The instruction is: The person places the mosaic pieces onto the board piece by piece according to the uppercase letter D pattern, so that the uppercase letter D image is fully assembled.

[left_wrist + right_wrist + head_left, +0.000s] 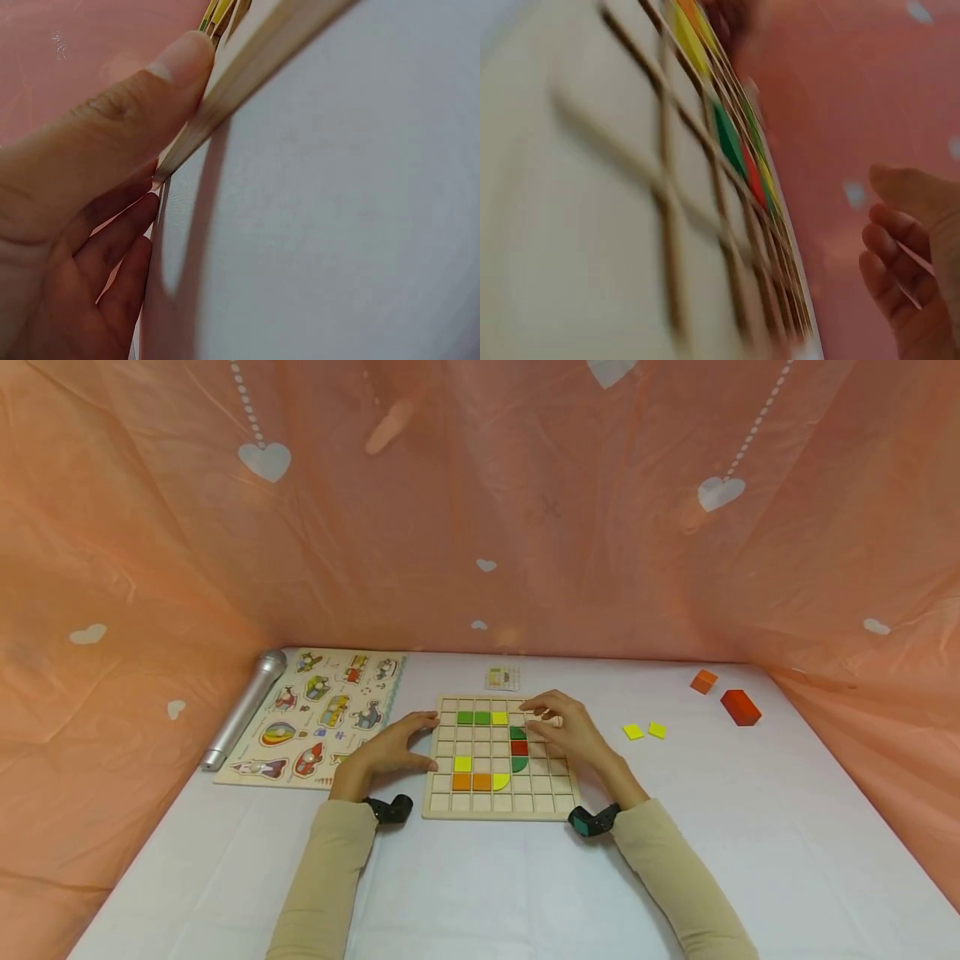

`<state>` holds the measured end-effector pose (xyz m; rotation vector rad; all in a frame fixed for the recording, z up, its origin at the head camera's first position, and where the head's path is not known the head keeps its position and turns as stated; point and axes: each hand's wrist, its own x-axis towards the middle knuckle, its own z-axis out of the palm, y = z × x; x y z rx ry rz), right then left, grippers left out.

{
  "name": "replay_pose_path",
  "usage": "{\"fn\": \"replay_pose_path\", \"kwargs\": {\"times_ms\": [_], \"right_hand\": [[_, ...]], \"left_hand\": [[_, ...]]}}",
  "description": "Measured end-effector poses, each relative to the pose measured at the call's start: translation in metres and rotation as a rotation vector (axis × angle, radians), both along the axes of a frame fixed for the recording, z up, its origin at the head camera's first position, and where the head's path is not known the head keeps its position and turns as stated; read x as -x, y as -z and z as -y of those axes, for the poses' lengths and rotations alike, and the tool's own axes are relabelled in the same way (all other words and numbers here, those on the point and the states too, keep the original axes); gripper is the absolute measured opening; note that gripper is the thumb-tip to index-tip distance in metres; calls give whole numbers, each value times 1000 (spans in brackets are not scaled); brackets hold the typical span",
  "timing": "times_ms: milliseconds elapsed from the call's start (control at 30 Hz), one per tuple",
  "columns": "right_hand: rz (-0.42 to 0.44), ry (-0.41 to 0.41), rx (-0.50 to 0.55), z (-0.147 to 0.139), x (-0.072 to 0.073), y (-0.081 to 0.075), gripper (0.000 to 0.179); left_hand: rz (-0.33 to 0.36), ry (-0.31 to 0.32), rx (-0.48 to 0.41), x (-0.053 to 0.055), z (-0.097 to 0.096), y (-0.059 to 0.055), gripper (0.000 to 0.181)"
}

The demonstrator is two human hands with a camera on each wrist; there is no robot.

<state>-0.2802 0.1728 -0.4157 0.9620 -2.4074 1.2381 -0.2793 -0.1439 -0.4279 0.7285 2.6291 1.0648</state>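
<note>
A wooden grid board (pixel 442 810) lies flat on the table with coloured tiles in several cells. Among them are a green square tile (pixel 465 718), a red square tile (pixel 519 748), an orange square tile (pixel 461 782) and a yellow rounded tile (pixel 500 782). At the board's left edge rests my left hand (pixel 387 750), its thumb and fingers fairly straight against the wood. Over the upper right of the grid hovers my right hand (pixel 573 732), fingers loosely bent. In the right wrist view nothing shows between its fingertips (pixel 881 240).
Two yellow square tiles (pixel 633 732) lie right of the board. Farther right are a red block (pixel 741 707) and an orange block (pixel 703 682). A small pattern card (pixel 502 677) lies behind the board. To the left are a picture puzzle board (pixel 300 777) and a silver microphone (pixel 243 714).
</note>
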Motion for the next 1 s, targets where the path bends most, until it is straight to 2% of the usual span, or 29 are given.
{"fn": "replay_pose_path", "kwargs": {"times_ms": [200, 300, 467, 700, 800, 1000], "right_hand": [[-16, 87, 54, -45, -13, -21, 26], [-9, 157, 33, -70, -11, -14, 27], [101, 335, -52, -108, -4, 6, 32], [167, 561, -245, -128, -9, 12, 39], [206, 594, -295, -130, -11, 14, 38], [272, 580, -312, -134, -12, 14, 35]], "left_hand": [[-2, 3, -5, 1, 1, 2, 77], [-2, 6, -8, 1, 1, 3, 77], [-4, 12, -14, 2, 1, 3, 77], [4, 5, -16, 1, 0, 2, 76], [9, -2, -19, 1, 0, 2, 76], [12, -7, -16, 0, 0, 2, 76]]}}
